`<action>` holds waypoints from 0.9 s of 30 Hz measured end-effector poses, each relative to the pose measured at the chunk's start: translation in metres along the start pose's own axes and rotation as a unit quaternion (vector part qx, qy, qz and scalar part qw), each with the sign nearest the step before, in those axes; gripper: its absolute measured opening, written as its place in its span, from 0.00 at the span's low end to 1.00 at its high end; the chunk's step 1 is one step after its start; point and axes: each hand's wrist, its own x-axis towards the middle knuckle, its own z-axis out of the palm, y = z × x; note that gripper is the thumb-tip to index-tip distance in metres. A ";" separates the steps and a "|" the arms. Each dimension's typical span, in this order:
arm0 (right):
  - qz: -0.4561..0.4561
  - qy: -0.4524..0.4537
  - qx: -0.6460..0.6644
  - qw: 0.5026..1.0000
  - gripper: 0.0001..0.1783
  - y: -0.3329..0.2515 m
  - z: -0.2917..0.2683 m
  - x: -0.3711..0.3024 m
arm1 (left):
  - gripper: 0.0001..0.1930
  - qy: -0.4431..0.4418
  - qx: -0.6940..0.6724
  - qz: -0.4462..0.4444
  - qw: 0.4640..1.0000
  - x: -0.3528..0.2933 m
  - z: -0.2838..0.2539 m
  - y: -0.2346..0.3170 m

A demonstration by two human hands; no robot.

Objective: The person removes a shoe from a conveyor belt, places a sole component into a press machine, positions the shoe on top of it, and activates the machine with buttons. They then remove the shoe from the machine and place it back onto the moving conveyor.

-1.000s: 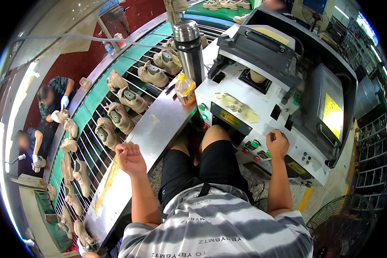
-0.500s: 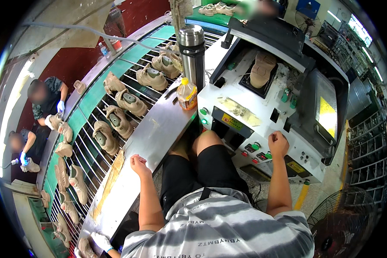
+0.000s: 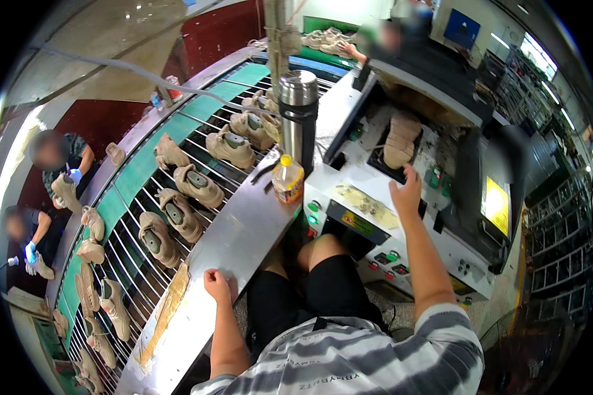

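Observation:
My right hand reaches over the white machine, its fingers apart and nothing in them. Just beyond its fingertips is a beige shoe, lying toe toward me in the machine's open chamber; a small gap seems to separate them. My left hand is loosely curled above the edge of the metal table, with nothing visible in it. A clear bottle with a yellow cap and a steel thermos stand beside the machine.
Several beige shoes sit on the roller conveyor at left. Two gloved co-workers handle shoes beyond it; another person's hand is near shoes at the back. A raised black lid overhangs the chamber. A fan stands at lower right.
My right hand has gone from above the front buttons forward to the shoe, its fingers opening. My left hand stays curled by the table. The gloved hand with a shoe at lower left has left view.

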 end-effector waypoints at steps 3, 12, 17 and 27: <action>0.040 0.040 -0.173 0.983 0.38 0.035 0.058 0.079 | 0.02 -0.003 0.121 0.060 0.991 -0.012 0.015 0.014; 0.343 -0.162 -0.211 0.901 0.51 0.074 0.109 0.168 | 0.07 0.020 0.180 0.023 0.983 -0.014 0.016 0.023; 0.333 -0.042 -0.239 0.911 0.52 -0.010 0.066 0.120 | 0.07 -0.006 0.176 0.016 0.984 -0.016 0.011 0.040; 0.086 0.153 0.162 0.971 0.39 -0.009 0.048 -0.029 | 0.12 -0.173 0.094 0.014 0.980 -0.046 0.009 0.072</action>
